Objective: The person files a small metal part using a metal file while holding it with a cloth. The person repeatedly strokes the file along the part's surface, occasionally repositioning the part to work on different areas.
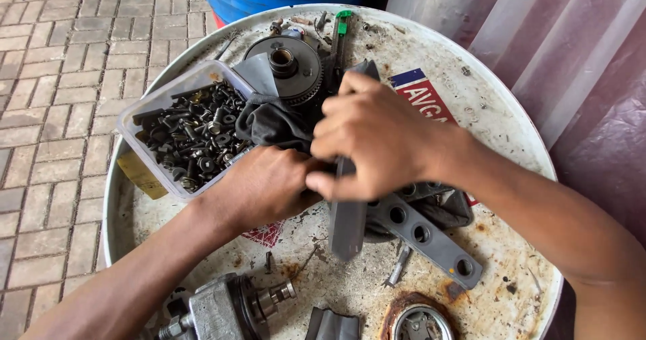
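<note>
Fingers (336,121) of both hands are clamped around a grey bar (348,225), steadied upon the desk (498,121); rag (269,121) at 11 o'clock.

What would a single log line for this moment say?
left hand: grips dark cloth | right hand: grips long grey metal part | nearby: tub of bolts, gear | surface: drum lid

Flat grey metal bar and dark cloth, held over the drum-top surface

A long, flat grey metal bar (348,229) is presented lengthwise, running from the upper middle towards the viewer; its squared lower end is seen projecting below the hands, just above the rust-stained surface (498,111). Its middle section is covered. A crumpled dark grey cloth (272,123) is bunched against the bar's left side, partly overlying a black toothed gear.
</note>
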